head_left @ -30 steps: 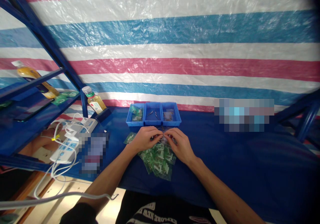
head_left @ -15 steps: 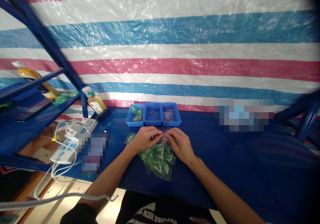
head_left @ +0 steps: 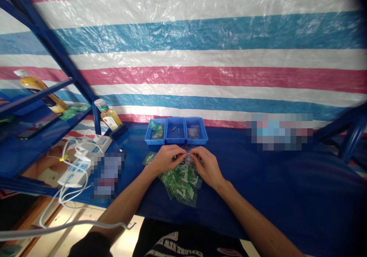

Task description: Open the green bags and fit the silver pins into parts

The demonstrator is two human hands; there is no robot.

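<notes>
My left hand (head_left: pixel 169 159) and my right hand (head_left: pixel 208 165) meet over the table, thumb and fingers of each pinched together. Between the fingertips is a small clear plastic bag (head_left: pixel 189 160), partly hidden by the hands. Below lies a pile of small green-printed plastic packets (head_left: pixel 180 184), with white pieces showing inside. Another packet (head_left: pixel 149 158) lies by my left wrist. Some small dark items under my fingers are too hidden to name. Just beyond stand three blue trays: the left tray (head_left: pixel 155 142) holds green packets, the middle tray (head_left: pixel 175 139) two small metal pieces, the right tray (head_left: pixel 197 141) clear bags.
To the left lie a white power strip (head_left: pixel 73 175) with tangled cables and a blurred-out flat object (head_left: pixel 108 175). A bottle (head_left: pixel 110 118) stands by the blue frame (head_left: pixel 83 85). Another bottle (head_left: pixel 43 92) and a phone (head_left: pixel 40 126) are on the side shelf. A blurred-out object (head_left: pixel 279 131) sits back right.
My fingertips have moved slightly apart, with clear plastic showing between them. The packets and trays stay where they were.
</notes>
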